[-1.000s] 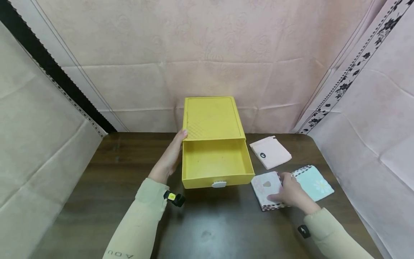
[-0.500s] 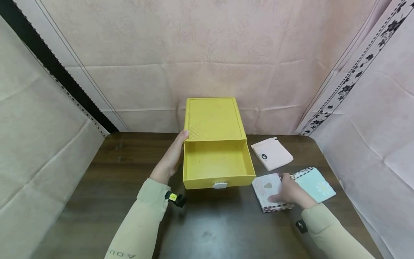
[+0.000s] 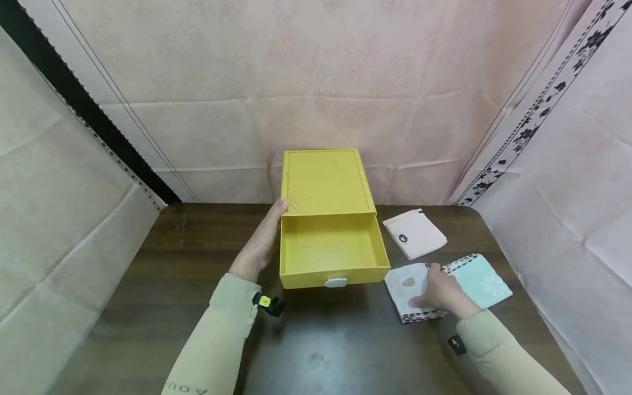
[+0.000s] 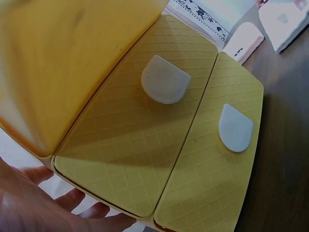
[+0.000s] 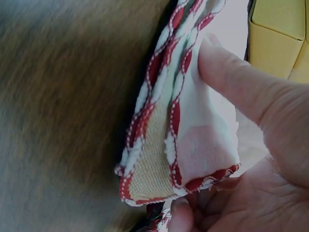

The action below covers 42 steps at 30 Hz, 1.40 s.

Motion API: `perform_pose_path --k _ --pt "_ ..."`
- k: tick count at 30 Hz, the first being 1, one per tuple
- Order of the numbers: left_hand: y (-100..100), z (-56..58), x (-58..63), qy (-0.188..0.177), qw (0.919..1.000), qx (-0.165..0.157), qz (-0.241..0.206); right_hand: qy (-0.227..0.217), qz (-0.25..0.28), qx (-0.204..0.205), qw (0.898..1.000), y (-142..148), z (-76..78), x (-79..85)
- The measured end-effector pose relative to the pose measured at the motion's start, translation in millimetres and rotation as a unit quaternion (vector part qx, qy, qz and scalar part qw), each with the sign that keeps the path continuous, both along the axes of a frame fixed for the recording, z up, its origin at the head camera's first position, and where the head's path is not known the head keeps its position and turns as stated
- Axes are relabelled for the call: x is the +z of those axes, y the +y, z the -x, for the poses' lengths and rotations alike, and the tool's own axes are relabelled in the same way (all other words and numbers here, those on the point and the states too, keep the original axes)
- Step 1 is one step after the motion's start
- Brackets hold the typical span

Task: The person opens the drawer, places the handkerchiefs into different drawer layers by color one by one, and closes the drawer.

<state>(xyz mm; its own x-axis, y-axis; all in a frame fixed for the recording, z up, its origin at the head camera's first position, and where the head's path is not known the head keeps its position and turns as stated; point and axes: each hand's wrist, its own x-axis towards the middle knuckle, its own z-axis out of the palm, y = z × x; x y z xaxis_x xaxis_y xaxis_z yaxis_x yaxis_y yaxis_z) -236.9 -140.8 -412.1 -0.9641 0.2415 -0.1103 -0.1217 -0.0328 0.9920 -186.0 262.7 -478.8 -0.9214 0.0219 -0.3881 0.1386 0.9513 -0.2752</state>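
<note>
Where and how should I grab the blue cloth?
Probably grip the blue cloth by its right edge, coming from the right. It lies flat with that side free, while the right hand, gripping the pale cloth beside it, crowds its left.

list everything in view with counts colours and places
table: one, dark brown, underneath
drawer unit: one, yellow, on table
open drawer: one, yellow, unit's top
closed drawers: two, yellow, beneath
handles: three, white, drawer fronts
logo cloth: one, whitish, right of unit
heart cloth: one, pale, unit's front right
flower cloth: one, light blue, rightmost
hanging fabric: count unclear, pale, around
wrist devices: two, black, each wrist
sleeves: two, pale green, forearms
left hand: one, bare, unit's left side
right hand: one, bare, gripping heart cloth
</note>
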Motion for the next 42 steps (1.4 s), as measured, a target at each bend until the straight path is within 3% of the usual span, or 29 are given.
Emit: perform_pose_path --k 5,12,25,35,42 --pt "-4 -2.4 6.7 0.003 1.0000 -0.005 0.002 0.015 -0.004 -0.005 1.000 -6 -1.9 4.7" --pt "-5 -19.3 23.8 0.001 0.9999 -0.013 0.007 0.052 -0.003 -0.008 0.999 -13 -6.6 -0.1" --pt "0 -19.3 21.2 0.010 0.9998 -0.019 0.005 0.085 0.053 -0.032 0.994 -12 -23.8 -6.4" --pt "2 -16.7 25.2 0.013 0.9998 -0.013 0.005 0.071 0.107 -0.018 0.992 8 -25.4 11.4" --pt "2 -16.5 26.4 0.015 0.9996 -0.019 0.011 0.143 0.161 0.013 0.977 25 -24.9 47.9"
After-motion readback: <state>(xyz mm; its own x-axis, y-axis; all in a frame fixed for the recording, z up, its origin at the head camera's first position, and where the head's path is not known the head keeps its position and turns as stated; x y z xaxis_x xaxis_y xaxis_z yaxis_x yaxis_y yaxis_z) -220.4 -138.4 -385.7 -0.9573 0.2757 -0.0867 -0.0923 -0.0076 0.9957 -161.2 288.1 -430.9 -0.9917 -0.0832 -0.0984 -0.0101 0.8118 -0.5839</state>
